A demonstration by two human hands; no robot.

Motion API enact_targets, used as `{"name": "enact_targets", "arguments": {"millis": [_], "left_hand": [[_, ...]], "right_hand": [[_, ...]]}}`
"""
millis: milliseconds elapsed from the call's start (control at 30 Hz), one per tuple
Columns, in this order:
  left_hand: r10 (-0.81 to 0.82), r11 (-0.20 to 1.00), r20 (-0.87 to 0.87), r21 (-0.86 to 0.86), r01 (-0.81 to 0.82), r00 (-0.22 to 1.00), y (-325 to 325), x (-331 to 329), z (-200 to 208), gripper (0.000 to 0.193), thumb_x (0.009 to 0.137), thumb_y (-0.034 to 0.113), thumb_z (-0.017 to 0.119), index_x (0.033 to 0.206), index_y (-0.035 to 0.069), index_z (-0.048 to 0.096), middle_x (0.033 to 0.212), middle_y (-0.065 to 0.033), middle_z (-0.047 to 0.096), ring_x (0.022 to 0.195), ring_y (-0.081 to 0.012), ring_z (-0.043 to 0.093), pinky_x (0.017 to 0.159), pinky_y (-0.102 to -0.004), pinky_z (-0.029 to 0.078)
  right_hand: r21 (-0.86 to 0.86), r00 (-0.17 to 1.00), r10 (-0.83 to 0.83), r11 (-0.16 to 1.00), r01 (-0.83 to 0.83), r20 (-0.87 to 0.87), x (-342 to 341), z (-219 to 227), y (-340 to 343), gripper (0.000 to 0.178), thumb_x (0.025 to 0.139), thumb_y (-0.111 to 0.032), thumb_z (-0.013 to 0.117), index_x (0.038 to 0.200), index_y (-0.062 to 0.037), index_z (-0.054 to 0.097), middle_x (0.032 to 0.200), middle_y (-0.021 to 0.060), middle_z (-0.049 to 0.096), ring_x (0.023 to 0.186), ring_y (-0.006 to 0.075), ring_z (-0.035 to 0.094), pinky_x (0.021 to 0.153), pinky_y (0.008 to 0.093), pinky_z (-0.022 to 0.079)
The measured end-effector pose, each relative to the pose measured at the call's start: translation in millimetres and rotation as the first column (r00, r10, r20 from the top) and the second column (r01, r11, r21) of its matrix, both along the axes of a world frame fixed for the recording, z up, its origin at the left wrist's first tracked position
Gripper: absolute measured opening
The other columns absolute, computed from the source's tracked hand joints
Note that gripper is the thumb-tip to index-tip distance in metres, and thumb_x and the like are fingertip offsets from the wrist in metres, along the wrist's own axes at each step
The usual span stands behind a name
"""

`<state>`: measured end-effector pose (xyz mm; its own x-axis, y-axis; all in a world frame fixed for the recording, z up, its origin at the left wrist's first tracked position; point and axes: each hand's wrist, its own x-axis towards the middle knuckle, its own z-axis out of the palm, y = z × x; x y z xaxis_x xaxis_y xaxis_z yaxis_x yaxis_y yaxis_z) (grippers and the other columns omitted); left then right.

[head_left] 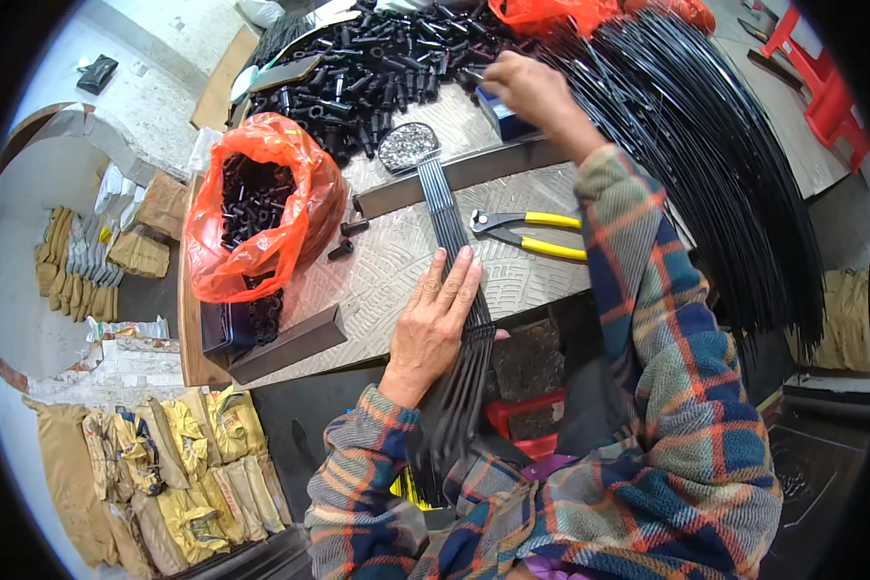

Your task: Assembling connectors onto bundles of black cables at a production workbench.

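Observation:
My left hand point(433, 324) lies over a row of thin black rods point(441, 208), its fingers straight on top. A thumb tip shows past their far side, so the rods are held between thumb and fingers at the table's near edge. Their upper ends rest across a dark metal bar point(498, 164), beside a round dish of small shiny metal pieces point(408, 147). My right hand point(532, 89) is closed above a blue box point(503, 118); what its fingers hold is hidden. Yellow-handled pincers point(527, 232) lie right of the rods.
An orange plastic bag point(300, 208) of black tubular parts stands at the left. A heap of similar black parts point(387, 58) covers the table's back. Long black rods point(706, 145) hang over the right side. Red stools point(812, 72) stand far right; sacks point(164, 464) lie lower left.

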<state>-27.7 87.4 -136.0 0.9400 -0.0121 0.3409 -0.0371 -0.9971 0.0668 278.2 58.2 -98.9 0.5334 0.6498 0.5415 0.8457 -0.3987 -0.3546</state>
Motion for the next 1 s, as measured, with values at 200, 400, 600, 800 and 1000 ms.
{"name": "enact_targets", "arguments": {"millis": [200,400,600,800,1000], "left_hand": [[0.024,0.999,0.002,0.040,-0.024,1.000,0.1,2.6,-8.3,0.057,0.081,0.032,0.054,0.129,0.005,0.041,0.136,-0.0107,0.038,0.125,-0.0323,0.036,0.099,-0.0388,0.036],[0.047,0.997,0.031,0.061,-0.049,0.998,0.0,-4.5,-11.2,0.049,0.081,0.014,0.047,0.129,0.006,0.042,0.137,-0.0093,0.038,0.124,-0.0305,0.038,0.099,-0.0380,0.037],[0.014,0.996,0.105,0.091,-0.024,0.994,1.2,-2.2,-20.4,0.051,0.080,0.025,0.053,0.127,0.007,0.044,0.135,-0.0079,0.040,0.124,-0.0301,0.038,0.098,-0.0372,0.037],[-0.040,0.995,0.144,0.099,0.026,0.989,1.8,-6.8,-4.0,0.090,0.065,0.064,0.056,0.132,0.009,0.036,0.139,-0.0096,0.033,0.127,-0.0316,0.032,0.103,-0.0461,0.026],[-0.120,0.215,0.387,-0.889,0.404,0.914,-29.4,-25.0,87.4,0.057,0.077,0.010,0.068,0.126,-0.002,0.043,0.119,-0.0108,0.055,0.111,-0.0155,0.051,0.095,-0.0307,0.040]], "right_hand": [[-0.545,0.991,0.116,0.836,-0.060,0.069,53.6,-2.0,-4.2,0.016,0.068,-0.015,0.059,0.082,-0.0135,0.067,0.082,0.0104,0.065,0.080,0.0285,0.063,0.066,0.0395,0.049],[-0.407,0.959,0.224,0.903,-0.138,0.171,50.9,0.9,-4.6,0.008,0.067,-0.012,0.056,0.067,-0.0106,0.065,0.069,0.0104,0.063,0.069,0.0291,0.062,0.059,0.0393,0.049],[0.001,0.984,0.146,0.989,-0.146,0.100,28.3,-6.3,-19.3,0.012,0.080,-0.007,0.049,0.089,-0.0051,0.056,0.075,0.0120,0.062,0.070,0.0293,0.062,0.065,0.0357,0.048],[0.553,0.552,0.697,0.710,-0.437,-0.458,-126.9,82.7,-103.5,0.009,0.089,-0.008,0.051,0.091,0.0005,0.054,0.076,0.0044,0.058,0.071,0.0134,0.063,0.064,0.0211,0.049],[0.261,0.792,0.590,0.749,-0.610,0.159,-223.4,110.7,-171.7,0.009,0.076,0.003,0.061,0.084,0.0004,0.058,0.081,0.0093,0.053,0.065,0.0155,0.058,0.055,0.0245,0.046]]}}
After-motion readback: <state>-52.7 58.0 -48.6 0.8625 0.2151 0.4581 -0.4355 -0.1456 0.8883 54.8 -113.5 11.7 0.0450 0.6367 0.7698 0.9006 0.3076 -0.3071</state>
